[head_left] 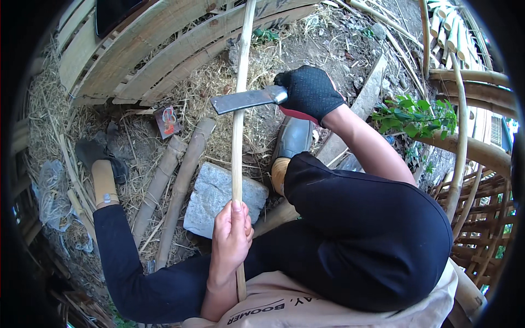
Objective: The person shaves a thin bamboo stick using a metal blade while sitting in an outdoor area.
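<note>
Straw-littered dirt ground (322,44). Long, straight pale strip (237,164), ridged lengthwise, passes over grey stone block (205,197). Flat metal blade (240,101) crosses strip, gloved right hand (309,93) clenched behind it; bare left hand (229,235) grips strip. Shirt (383,312) bears dark capitals.

A head-worn fisheye looks down closely on both hands (232,234).
</note>
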Demonstrator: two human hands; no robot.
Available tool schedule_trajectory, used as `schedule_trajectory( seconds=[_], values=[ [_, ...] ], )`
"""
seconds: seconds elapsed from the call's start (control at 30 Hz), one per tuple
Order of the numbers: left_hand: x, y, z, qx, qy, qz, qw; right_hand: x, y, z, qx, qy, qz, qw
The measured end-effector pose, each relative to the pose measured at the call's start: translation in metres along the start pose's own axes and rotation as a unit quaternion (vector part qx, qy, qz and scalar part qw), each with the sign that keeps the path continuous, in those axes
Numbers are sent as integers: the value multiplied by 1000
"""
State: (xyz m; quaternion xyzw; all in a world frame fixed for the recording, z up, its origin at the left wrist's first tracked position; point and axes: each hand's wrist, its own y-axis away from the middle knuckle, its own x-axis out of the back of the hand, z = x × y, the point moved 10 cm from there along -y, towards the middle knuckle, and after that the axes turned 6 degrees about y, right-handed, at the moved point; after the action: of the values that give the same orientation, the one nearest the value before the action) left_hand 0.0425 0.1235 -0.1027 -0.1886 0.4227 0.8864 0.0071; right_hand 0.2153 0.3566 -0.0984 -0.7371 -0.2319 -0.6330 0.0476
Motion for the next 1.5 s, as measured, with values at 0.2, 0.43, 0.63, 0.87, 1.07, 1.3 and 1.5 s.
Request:
schedule_trajectory(
  seconds=[0.2,0.43,0.63,0.87,1.07,1.3,1.5],
  values=[
    [2,0,-1,30,26,-10,999,-8,-12,6,3,15,21,1000],
    [4,-2,2,16,29,2,999,0,-22,14,-15,44,30,998],
    [0,-2,1,14,32,18,999,17,-26,41,-47,55,67,995],
    [5,0,3,25,30,29,999,19,-29,38,-34,55,94,993],
    [2,12,-19,56,15,12,998,36,-41,135,-255,-66,128,956],
    [12,4,-4,35,70,1,997,85,31,177,-174,74,197,962],
    [9,2,-4,36,69,-20,997,33,52,89,-61,62,140,986]
  ],
)
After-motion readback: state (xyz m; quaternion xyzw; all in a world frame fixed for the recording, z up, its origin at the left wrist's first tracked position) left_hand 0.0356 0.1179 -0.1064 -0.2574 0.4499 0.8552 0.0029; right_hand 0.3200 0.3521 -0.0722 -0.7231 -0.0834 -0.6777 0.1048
